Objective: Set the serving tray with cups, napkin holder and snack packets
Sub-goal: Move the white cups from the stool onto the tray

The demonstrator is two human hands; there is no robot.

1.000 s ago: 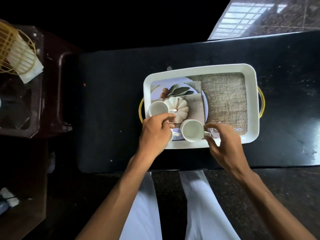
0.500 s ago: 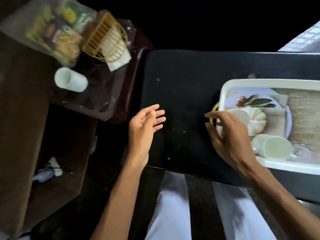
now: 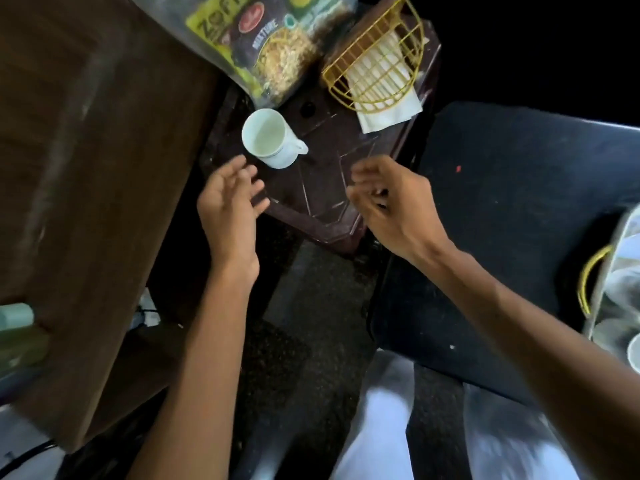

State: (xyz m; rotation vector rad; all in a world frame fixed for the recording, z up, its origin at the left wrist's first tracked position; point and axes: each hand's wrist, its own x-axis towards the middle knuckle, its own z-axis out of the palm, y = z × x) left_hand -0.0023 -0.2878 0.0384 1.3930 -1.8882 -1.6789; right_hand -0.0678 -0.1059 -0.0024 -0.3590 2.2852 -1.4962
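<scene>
Just hands [image 3: 311, 206] empty, near cup [image 3: 268, 138], seemingly apart

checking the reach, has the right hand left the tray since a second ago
Yes. The right hand has left the serving tray, crossing the black table to the left; it now hovers open over the brown stool near the cup.

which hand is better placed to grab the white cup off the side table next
Left, probably. The left hand is open with its fingertips just short of the white cup, which stands upright on the dark side table. The right hand is empty too but farther off, on the cup's handle side.
</scene>
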